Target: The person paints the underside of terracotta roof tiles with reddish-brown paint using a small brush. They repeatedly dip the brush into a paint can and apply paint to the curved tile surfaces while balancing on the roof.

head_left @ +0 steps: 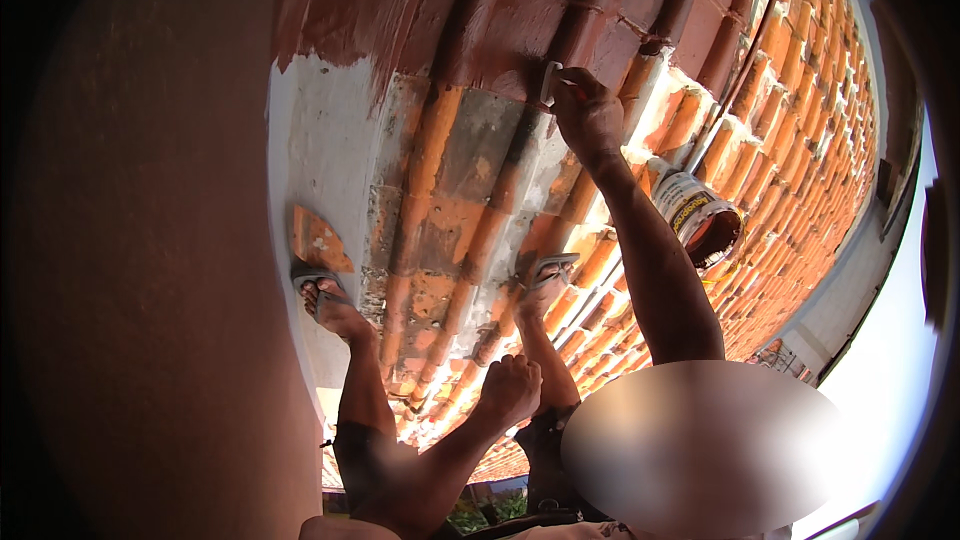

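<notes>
My right hand is stretched forward, its fingers closed around a paintbrush with a pale handle. The brush is at the border between dark red painted roof tiles and bare, weathered orange-grey tiles; its bristles are hard to make out in the shade. My left hand is closed in a fist near my knee, with nothing visible in it. A white paint bucket with dark red paint inside tilts on the tiles, right of my right forearm.
A wall rises close on the left, with a grey strip along its foot. A loose tile piece lies by my left sandalled foot. My right foot stands on the tiles. More orange roof slopes away at right.
</notes>
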{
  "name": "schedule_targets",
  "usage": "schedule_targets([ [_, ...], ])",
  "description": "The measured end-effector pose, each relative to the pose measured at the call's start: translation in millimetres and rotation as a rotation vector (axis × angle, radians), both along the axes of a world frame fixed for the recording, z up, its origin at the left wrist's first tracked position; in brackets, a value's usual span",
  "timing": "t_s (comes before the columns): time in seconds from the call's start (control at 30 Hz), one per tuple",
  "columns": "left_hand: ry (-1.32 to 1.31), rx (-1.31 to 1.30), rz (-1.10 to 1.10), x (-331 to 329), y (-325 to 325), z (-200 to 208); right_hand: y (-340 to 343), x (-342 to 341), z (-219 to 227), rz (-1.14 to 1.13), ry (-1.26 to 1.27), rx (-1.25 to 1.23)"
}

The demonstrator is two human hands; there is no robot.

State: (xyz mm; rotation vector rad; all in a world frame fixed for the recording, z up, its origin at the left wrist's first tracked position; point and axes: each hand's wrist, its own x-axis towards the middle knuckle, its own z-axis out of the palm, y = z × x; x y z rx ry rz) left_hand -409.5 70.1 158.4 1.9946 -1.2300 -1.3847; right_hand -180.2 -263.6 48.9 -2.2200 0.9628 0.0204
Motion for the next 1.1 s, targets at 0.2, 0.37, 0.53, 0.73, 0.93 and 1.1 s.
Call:
schedule_targets([
  [0.2,0.078,0.007,0.037,4,-3,2,95,-35,-12,0.180,0.010,-0.302],
  [0.37,0.060,0.008,0.033,3,2,1,128,-31,-23,-0.003,-0.063,-0.283],
  [0.53,0.027,-0.008,0.035,1,1,3,129,-19,-15,0.016,-0.065,-0.256],
  [0.73,0.030,-0.017,0.016,-1,4,1,96,11,-10,-0.021,-0.196,-0.485],
  [0.93,-0.010,-0.048,0.027,-5,5,3,77,9,-19,0.153,-0.167,-0.373],
  [1.1,-0.035,-0.060,0.005,-5,6,1,70,9,-26,0.196,-0.053,-0.371],
])
